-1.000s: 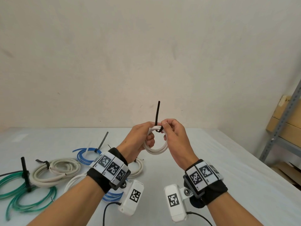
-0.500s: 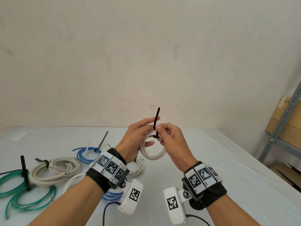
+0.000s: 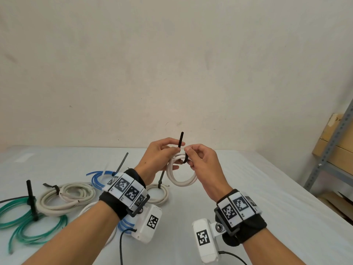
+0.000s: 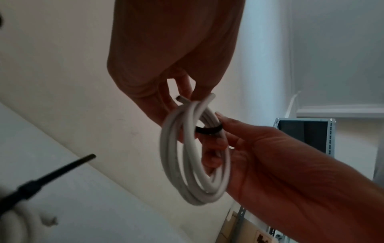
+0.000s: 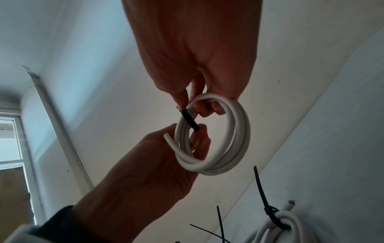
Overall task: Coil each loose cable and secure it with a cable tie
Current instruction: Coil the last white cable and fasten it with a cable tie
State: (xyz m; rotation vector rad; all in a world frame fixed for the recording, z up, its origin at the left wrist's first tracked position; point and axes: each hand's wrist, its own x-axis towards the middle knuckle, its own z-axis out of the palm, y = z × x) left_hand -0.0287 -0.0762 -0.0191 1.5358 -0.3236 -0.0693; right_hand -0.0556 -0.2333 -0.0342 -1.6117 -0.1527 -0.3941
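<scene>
The bench [image 3: 257, 188], white-covered, runs from the wall to the near edge, and its right half lies bare as far as the right edge, beside a metal shelf [image 3: 332, 148] holding cardboard boxes. On its left half I count five tied coils: a green coil [image 3: 23, 222], a cream coil [image 3: 63, 197], a blue coil [image 3: 99, 175], and two white ones partly hidden behind the left forearm and wrist. Upright black tie tails stand from the green, the blue and one white coil.

A sixth coil, the white coil [image 3: 180, 174], hangs in the air above the middle of the bench, between the two hands. The left hand [image 3: 158, 159] pinches the top of it, fingers curled, and the right hand [image 3: 200, 161] pinches the same spot from the other side. One black tie [image 3: 180, 142] loops the top of the coil, its tail sticking straight up between the hands.

The head view shows the tail. The left wrist view shows the tie's band [image 4: 208, 130] crossing the strands against a right fingertip, and both cut ends of the cable near the left fingers. The right wrist view shows the band [image 5: 190, 120] slanting over the strands between the two hands, with a tied white coil on the bench below.
</scene>
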